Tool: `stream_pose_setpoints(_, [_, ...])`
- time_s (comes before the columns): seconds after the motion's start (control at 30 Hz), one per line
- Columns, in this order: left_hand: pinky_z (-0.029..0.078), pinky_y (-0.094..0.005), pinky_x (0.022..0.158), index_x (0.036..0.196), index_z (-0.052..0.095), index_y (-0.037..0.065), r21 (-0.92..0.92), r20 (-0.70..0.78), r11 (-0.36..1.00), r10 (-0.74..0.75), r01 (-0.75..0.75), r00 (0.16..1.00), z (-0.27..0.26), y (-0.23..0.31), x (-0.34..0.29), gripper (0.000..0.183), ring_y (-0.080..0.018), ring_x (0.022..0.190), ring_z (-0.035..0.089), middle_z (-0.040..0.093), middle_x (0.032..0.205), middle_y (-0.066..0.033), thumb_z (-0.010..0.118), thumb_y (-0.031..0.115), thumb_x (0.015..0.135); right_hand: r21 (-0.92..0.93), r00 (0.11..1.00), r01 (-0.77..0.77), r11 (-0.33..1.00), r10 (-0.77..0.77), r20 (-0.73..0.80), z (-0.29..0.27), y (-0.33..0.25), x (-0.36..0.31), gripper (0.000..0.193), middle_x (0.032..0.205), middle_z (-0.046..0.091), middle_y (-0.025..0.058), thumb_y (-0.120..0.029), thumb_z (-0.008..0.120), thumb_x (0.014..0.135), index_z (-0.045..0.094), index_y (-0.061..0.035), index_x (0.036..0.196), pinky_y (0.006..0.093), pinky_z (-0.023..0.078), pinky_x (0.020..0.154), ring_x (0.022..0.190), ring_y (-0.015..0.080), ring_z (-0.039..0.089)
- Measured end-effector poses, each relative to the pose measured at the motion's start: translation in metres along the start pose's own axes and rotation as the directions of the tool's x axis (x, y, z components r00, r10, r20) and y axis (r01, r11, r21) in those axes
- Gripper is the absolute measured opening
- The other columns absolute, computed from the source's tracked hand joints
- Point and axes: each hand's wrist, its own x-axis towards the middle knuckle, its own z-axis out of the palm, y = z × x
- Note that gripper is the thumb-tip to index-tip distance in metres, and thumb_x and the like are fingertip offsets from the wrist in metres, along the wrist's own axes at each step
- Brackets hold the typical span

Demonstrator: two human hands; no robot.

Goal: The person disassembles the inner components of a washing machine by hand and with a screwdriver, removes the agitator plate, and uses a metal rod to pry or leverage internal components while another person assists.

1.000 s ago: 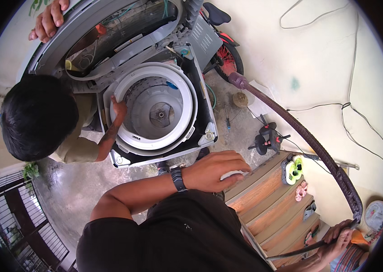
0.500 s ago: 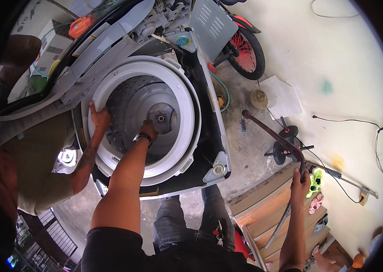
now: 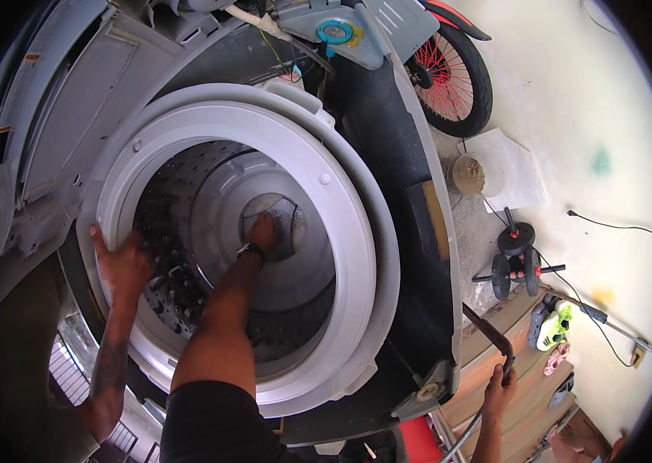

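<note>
My left hand (image 3: 262,234) reaches deep into the round tub (image 3: 353,255) of an opened top-loading washing machine. It covers the hub at the centre of the tub's floor, and its fingers are hidden behind the back of the hand. A dark watch (image 3: 249,249) is on that wrist. Outside the machine, at the lower right, my right hand (image 3: 500,392) is closed around a long bent metal bar (image 3: 488,327), partly rusty brown. Another person's hand (image 3: 121,266) rests at the tub's left rim.
The machine's lifted top panel (image 3: 71,116) leans at the upper left. Beyond its right wall are a red-spoked wheel (image 3: 453,81), a round container (image 3: 467,175), black dumbbells (image 3: 517,266) and a wooden rack (image 3: 488,355) with shoes (image 3: 553,328). A cable (image 3: 615,224) lies on the pale surface.
The view has moved closer to the tub. My left hand has shifted onto the central hub. My right hand still grips the bar, now lower beside the machine, and the other person's hand stays at the rim.
</note>
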Motion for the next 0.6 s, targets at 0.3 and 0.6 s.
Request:
stream_pose_setpoints(0.3, [0.051, -0.0537, 0.102, 0.134, 0.052, 0.002, 0.079, -0.046, 0.996, -0.026, 0.030, 0.999, -0.026, -0.038, -0.017, 0.054, -0.0442, 0.118, 0.064, 0.056, 0.139, -0.0233, 0.053, 0.043, 0.099, -0.241, 0.991, 0.136, 0.961, -0.135, 0.021, 0.044, 0.006, 0.011, 0.034, 0.069, 0.037, -0.0017, -0.026, 0.064, 0.102, 0.048, -0.0053, 0.081, 0.0313, 0.030, 0.056, 0.066, 0.0095, 0.035])
stream_pose_setpoints(0.6, [0.052, -0.0543, 0.100, 0.134, 0.050, 0.010, -0.102, -0.009, 0.918, -0.387, 0.384, 0.922, -0.027, 0.004, 0.006, 0.048, -0.0427, 0.120, 0.062, 0.048, 0.141, -0.0215, 0.062, 0.034, 0.094, -0.322, 0.979, 0.199, 0.926, -0.201, 0.029, 0.051, -0.028, 0.019, 0.029, 0.066, 0.041, 0.0011, -0.024, 0.062, 0.102, 0.052, -0.0027, 0.086, 0.0335, 0.032, 0.054, 0.062, 0.0118, 0.037])
